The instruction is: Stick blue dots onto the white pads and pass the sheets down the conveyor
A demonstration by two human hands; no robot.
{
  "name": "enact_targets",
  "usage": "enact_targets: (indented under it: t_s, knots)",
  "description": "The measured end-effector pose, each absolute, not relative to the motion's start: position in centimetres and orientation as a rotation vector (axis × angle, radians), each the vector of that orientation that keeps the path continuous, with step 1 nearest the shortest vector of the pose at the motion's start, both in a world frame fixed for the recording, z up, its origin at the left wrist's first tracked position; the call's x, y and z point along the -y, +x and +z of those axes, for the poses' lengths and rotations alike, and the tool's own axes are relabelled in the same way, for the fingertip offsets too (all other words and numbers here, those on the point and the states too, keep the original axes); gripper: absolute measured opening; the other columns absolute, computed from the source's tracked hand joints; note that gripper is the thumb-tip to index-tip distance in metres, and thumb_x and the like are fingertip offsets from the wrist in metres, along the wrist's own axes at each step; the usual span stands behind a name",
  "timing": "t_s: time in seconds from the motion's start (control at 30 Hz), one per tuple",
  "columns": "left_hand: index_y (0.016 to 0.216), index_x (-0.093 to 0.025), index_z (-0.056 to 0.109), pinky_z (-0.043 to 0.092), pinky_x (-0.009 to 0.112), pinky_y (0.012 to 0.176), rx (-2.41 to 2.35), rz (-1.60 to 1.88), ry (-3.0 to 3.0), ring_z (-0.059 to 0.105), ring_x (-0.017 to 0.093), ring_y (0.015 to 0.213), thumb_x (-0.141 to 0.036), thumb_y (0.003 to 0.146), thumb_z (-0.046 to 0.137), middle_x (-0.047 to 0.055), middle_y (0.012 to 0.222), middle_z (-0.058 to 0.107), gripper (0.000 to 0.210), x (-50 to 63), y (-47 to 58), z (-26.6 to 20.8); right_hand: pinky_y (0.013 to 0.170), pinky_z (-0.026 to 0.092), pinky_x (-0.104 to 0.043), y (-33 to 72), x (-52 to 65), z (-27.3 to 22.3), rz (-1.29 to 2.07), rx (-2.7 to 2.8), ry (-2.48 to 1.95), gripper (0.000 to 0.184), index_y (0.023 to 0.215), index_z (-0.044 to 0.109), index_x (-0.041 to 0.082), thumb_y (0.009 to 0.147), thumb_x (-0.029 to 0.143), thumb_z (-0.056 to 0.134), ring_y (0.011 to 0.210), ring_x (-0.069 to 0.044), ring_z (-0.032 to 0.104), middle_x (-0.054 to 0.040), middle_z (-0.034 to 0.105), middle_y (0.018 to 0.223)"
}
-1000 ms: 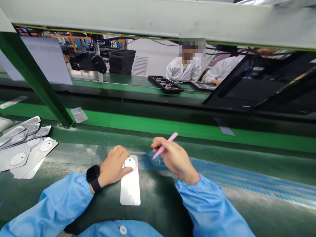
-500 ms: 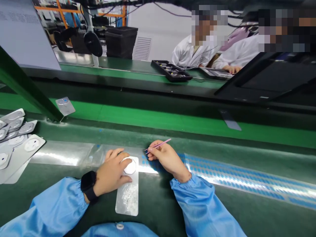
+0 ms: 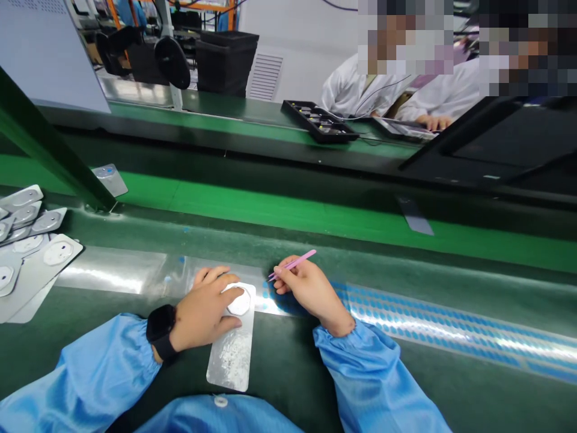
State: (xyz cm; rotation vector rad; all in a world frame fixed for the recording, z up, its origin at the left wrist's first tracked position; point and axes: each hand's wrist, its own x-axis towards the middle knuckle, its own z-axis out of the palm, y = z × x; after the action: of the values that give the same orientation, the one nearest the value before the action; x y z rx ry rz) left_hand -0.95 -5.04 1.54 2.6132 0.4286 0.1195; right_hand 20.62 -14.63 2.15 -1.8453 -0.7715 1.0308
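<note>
My left hand [image 3: 205, 310], fingers spread, rests against a flat silvery card [image 3: 232, 355]. Its index fingertip lies on the white eight-sided piece [image 3: 240, 302] at the card's upper end, and the thumb touches the card lower down. My right hand [image 3: 306, 288] is closed in a pinch around pink tweezers [image 3: 303, 258], whose tips point down and left. Those tips are just above the left end of a clear strip with rows of blue dots [image 3: 433, 319]; whether they grip a dot is too small to tell.
Several similar cards with round pieces [image 3: 58, 249] lie overlapping at the left. A green post [image 3: 54, 144] slants down there beside another card [image 3: 110, 180]. Across the bench are a black tray [image 3: 320, 123], a dark screen [image 3: 509, 144] and two people in white coats.
The view has shifted slightly. The card's lower end has swung a little to the left under my left hand. The tweezers stay in my right hand, slightly turned, near the strip's end.
</note>
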Motion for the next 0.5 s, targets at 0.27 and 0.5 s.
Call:
enact_targets:
  t_s: [0.27, 0.5]
  knots:
    - [0.115, -0.024, 0.060, 0.026, 0.052, 0.104, -0.430, 0.191, 2.612, 0.038, 0.032, 0.128, -0.027, 0.074, 0.070, 0.007, 0.127, 0.058, 0.042, 4.99, -1.20, 1.04, 0.049, 0.049, -0.022, 20.37, 14.11, 2.64, 1.068, 0.792, -1.888, 0.015, 0.068, 0.058, 0.017, 0.081, 0.025, 0.060, 0.048, -0.012, 0.060, -0.0006, 0.064, 0.054]
    - [0.115, -0.023, 0.059, 0.027, 0.052, 0.104, -0.434, 0.196, 2.610, 0.038, 0.032, 0.128, -0.028, 0.075, 0.070, 0.008, 0.127, 0.058, 0.042, 4.79, -1.22, 0.91, 0.048, 0.048, -0.022, 20.07, 14.11, 2.77, 1.043, 0.756, -1.854, 0.022, 0.065, 0.057, 0.017, 0.079, 0.034, 0.062, 0.046, -0.011, 0.058, -0.0001, 0.061, 0.052]
